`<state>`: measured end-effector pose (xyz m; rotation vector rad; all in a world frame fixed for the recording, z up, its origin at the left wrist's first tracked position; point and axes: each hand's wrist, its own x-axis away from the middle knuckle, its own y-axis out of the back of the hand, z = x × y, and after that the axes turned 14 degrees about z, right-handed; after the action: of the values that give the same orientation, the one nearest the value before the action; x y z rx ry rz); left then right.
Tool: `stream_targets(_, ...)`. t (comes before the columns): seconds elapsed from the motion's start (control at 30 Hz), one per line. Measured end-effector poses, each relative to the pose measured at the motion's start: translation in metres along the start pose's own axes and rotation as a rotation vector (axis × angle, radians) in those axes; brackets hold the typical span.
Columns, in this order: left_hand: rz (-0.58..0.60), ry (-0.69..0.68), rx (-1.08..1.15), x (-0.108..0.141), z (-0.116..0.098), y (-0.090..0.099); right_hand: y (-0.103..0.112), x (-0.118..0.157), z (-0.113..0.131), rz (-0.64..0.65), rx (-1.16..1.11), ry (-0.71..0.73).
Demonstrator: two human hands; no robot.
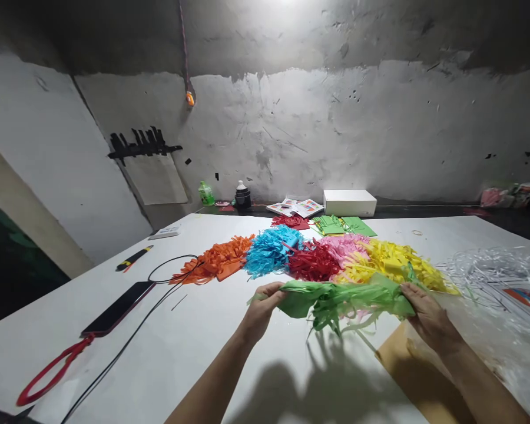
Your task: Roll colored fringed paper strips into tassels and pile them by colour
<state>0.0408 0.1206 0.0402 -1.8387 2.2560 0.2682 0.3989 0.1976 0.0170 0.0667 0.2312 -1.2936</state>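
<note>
Your left hand [264, 309] and right hand [430, 318] each have a pinching grip on one end of the green fringed paper [357, 297], stretched sideways above the table [181, 341], nearer you than the red pile [313, 262] and yellow pile [393, 262].

The back wall [291, 129] before me is rough, dark grey on top and paler below, with scratches and small marks. A strong light [287, 5] glows at the upper edge. At left I see a smooth white wall [39, 135], and a dark area [13, 253] which I cannot identify. Black strips [143, 143] top a pale sheet [156, 179] on the wall. The wide white table [181, 335] stands before a dark ledge [507, 219].
</note>
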Motion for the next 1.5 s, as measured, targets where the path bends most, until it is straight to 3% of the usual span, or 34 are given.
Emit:
stream_targets(0.1, -0.190, -0.054, 0.177, -0.001, -0.016, 0.000, -0.013, 0.003, -0.012, 0.054, 0.027, -0.040)
stream_targets(0.2, -0.268, -0.093, 0.183, -0.003, -0.028, 0.000, -0.023, 0.004, -0.020, 0.139, 0.094, -0.058)
stream_targets(0.27, -0.214, -0.076, 0.065, -0.005, -0.036, -0.001, -0.028, 0.003, -0.018, 0.201, 0.172, -0.062)
stream_targets(0.37, 0.027, -0.002, -0.275, -0.010, -0.049, -0.010, -0.045, 0.001, -0.003, 0.262, 0.309, -0.024)
stream_targets(0.43, 0.154, 0.020, -0.429, -0.017, -0.058, -0.021, -0.067, 0.001, 0.012, 0.335, 0.423, 0.061)
stream_targets(0.57, 0.250, 0.014, -0.537, -0.034, -0.075, -0.039, -0.122, 0.002, 0.022, 0.606, 0.420, 0.167)
stream_targets(0.7, 0.230, -0.004, -0.444, -0.036, -0.081, -0.038, -0.149, -0.006, 0.006, 0.567, 0.198, 0.149)
stream_targets(0.87, 0.211, -0.123, -0.402, -0.025, -0.068, -0.028, -0.150, -0.013, 0.003, 0.573, 0.102, 0.096)
stream_targets(1.07, 0.013, -0.028, -0.183, -0.036, -0.080, -0.012, -0.150, -0.006, -0.002, 0.699, 0.184, 0.090)
stream_targets(1.27, -0.149, -0.031, -0.050, -0.055, -0.090, 0.010, -0.121, -0.006, -0.014, 0.657, 0.420, 0.076)
stream_targets(1.4, -0.301, -0.101, 0.028, -0.071, -0.094, 0.030, -0.107, -0.001, -0.017, 0.613, 0.733, 0.099)
stream_targets(1.5, -0.421, -0.181, 0.052, -0.083, -0.107, 0.050, -0.105, 0.016, -0.026, 0.658, 0.935, 0.088)
